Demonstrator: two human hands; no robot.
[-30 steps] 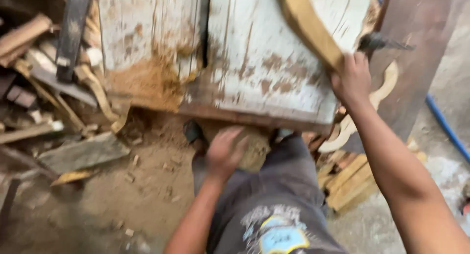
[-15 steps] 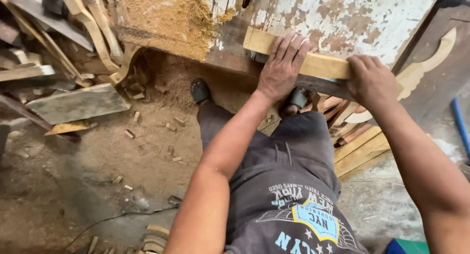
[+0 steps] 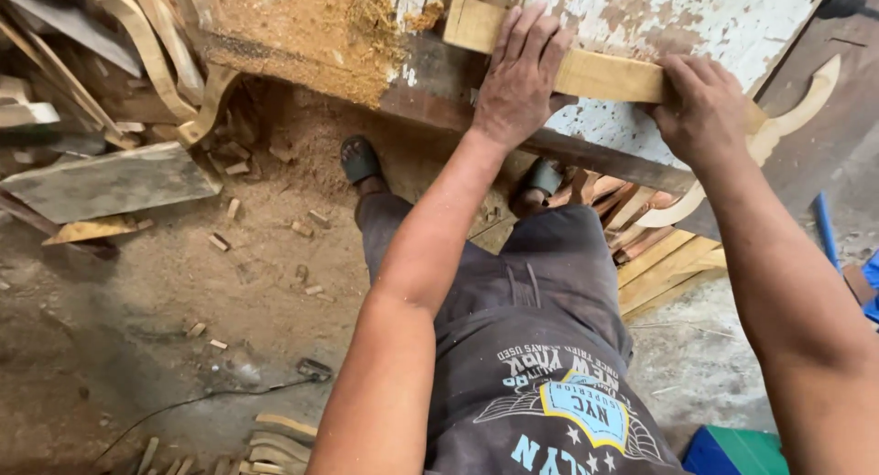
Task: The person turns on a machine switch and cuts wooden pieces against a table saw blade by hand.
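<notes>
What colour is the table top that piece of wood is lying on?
Worn white paint with rusty brown patches on the table top, under the pale yellowish wood piece; seen in the head view.

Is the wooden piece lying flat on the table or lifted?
Flat: the wooden piece rests on the white table, pressed by left hand and right hand.
</notes>
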